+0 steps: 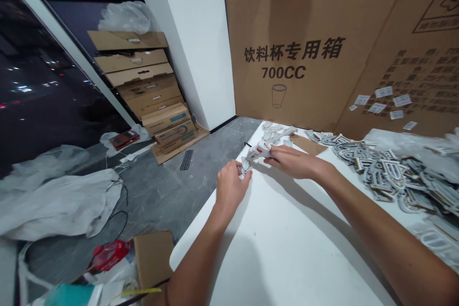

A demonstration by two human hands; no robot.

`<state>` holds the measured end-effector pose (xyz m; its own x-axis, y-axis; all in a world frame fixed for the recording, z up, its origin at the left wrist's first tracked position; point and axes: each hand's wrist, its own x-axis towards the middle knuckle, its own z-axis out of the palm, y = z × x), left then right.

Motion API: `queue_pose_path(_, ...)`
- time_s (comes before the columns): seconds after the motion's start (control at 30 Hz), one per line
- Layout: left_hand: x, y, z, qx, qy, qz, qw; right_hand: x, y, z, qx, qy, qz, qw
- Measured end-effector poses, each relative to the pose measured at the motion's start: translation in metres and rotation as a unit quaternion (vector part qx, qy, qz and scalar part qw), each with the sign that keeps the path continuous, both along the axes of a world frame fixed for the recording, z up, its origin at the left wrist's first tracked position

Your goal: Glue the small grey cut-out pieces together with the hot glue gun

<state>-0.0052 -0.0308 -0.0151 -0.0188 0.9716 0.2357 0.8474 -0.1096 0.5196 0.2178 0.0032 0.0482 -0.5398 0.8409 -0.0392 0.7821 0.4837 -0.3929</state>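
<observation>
Over the far left part of the white table [287,248], my right hand [285,160] is closed around a white glue gun [258,149] with red and green marks. Its nozzle end points down and left at a small grey-white piece [245,166]. My left hand [231,179] pinches that piece at the table's left edge between thumb and fingers. The piece is partly covered by my fingers and the tool, so its exact shape is unclear. Several similar small pieces [276,129] lie just beyond the glue gun.
A pile of flat grey-white cutouts [390,172] covers the table's right side, beside clear plastic [426,148]. A large cardboard box [294,24] stands behind. Left on the floor are stacked cartons [143,76], a white cloth [64,205] and an open box [154,253].
</observation>
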Motion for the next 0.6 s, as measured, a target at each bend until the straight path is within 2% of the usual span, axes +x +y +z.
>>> queue_pose_path(0.2,0.000,0.001,0.000,0.004,0.004,-0.001,1.000,-0.001,0.001,-0.005,0.025,0.008,0.021,0.999)
queue_pose_path(0.6,0.002,-0.001,0.002,0.000,0.004,0.002,1.000,0.001,-0.004,0.007,-0.046,0.007,-0.044,0.998)
